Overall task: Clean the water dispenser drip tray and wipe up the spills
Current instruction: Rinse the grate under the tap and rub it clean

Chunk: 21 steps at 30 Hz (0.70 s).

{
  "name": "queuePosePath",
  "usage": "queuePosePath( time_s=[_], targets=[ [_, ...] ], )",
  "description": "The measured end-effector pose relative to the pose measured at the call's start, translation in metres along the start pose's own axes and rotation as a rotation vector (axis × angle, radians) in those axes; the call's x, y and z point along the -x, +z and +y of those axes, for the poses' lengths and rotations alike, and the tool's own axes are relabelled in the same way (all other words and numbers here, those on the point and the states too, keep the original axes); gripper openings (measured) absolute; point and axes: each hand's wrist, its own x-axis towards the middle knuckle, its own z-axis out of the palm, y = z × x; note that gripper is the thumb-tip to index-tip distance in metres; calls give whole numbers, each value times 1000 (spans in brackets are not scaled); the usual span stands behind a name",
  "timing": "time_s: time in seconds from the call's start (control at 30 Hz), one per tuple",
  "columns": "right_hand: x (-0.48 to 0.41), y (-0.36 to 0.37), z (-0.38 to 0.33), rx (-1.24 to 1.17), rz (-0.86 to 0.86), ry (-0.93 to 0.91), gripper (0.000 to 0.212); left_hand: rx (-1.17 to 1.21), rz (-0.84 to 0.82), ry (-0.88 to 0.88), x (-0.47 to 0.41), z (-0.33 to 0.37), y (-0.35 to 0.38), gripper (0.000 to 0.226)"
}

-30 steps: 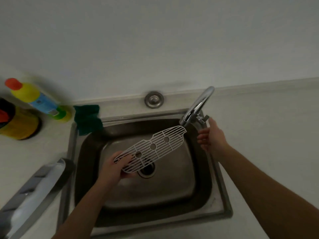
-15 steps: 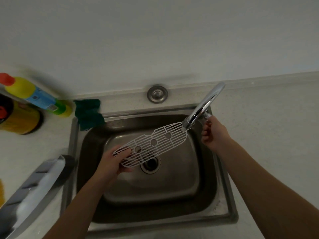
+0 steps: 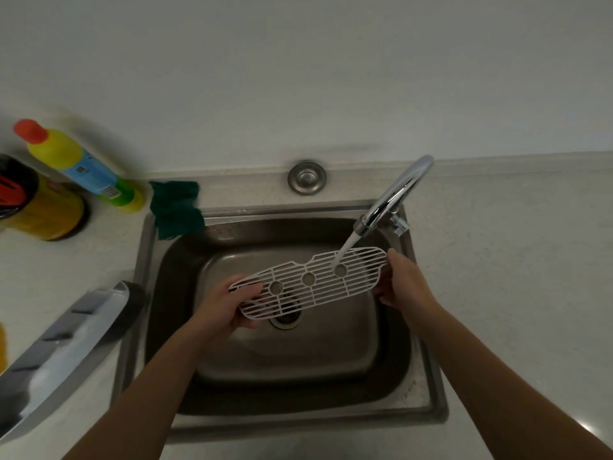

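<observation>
At the upper left of the frame a yellow bottle (image 3: 71, 162) with a red cap lies tipped beside a round yellow tub (image 3: 43, 207) on the pale tabletop (image 3: 517, 260). Below them, at the lower left, the grey drip tray (image 3: 63, 356) rests on the tabletop next to the sink (image 3: 147, 260). A green sponge (image 3: 175, 207) sits on the sink's top left corner.

In the middle, the left hand (image 3: 225, 307) holds the left end of the white grate (image 3: 311, 282), with the thumb on top and the fingers curled under it. The grate is held over the sink, above the drain (image 3: 285, 318).

Here is what is new. A second ago no water was running and the right hand was up at the tap handle. Now water (image 3: 345, 249) pours from the tap (image 3: 394, 197) onto the right part of the grate. The right hand (image 3: 403, 280) has come down and holds the right end, its fingers closed lightly on the edge.

So the rinsing has started, I think. Only one end is getting wet, so the grate likely needs sliding under the water. The drip tray looks unwashed, and the spills still need wiping.
</observation>
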Motion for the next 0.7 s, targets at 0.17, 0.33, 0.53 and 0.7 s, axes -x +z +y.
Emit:
queuePosePath(
  time_s=[0.17,0.33,0.53,0.7],
  targets=[
    [19,-22,6,76,68,-242,20,-32,77,25,-14,-13,16,20],
    [38,-40,28,10,172,-274,19,247,182,-52,-25,-33,45,19],
    [48,-65,33,-74,312,-304,20,409,113,-100,-31,-44,77,26],
    [48,-86,5,-141,370,-429,24,420,41,-30,-43,-28,100,30]
  ],
)
